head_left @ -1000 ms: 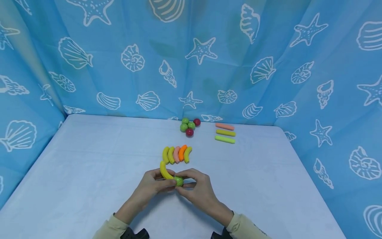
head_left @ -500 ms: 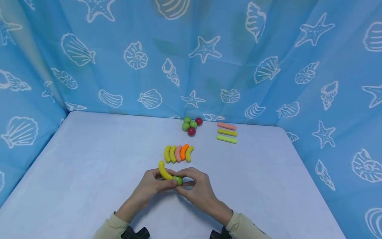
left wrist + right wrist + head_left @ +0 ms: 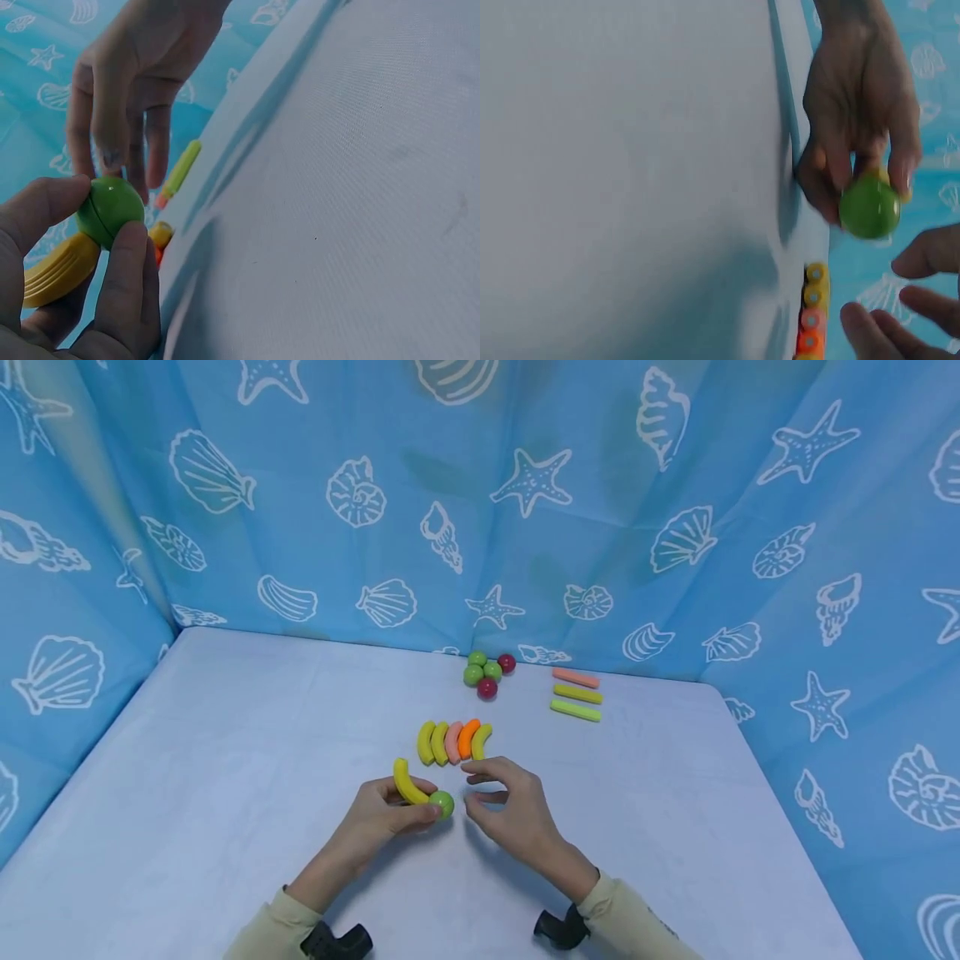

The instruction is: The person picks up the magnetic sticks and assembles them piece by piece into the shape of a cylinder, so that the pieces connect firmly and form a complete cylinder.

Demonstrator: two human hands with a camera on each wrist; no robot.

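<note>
My left hand [image 3: 375, 818] pinches a glossy green ball [image 3: 442, 804] between thumb and fingers, above the white table. From the ball's far left side rises a yellow, banana-shaped piece [image 3: 407, 783]; the left wrist view shows this curved piece [image 3: 64, 271] meeting the ball [image 3: 110, 211], though whether they are fixed together I cannot tell. To the right of the ball, my right hand [image 3: 517, 806] holds nothing, its fingers loosely bent and apart from the ball. Beyond its fingertips lies a row of curved pieces, with a pink one [image 3: 453, 743] in the middle.
Toward the back edge of the white table [image 3: 262, 735] sits a cluster of green balls [image 3: 473, 675] and two dark red balls [image 3: 487, 688]. Right of them lie three straight sticks: pink [image 3: 576, 677], yellow [image 3: 578, 694] and light green [image 3: 575, 710]. A blue shell-patterned curtain [image 3: 450, 460] surrounds the table.
My right hand has let go of the green ball and drawn away to the right and slightly forward. The left hand keeps hold of the ball with the yellow piece on it.
</note>
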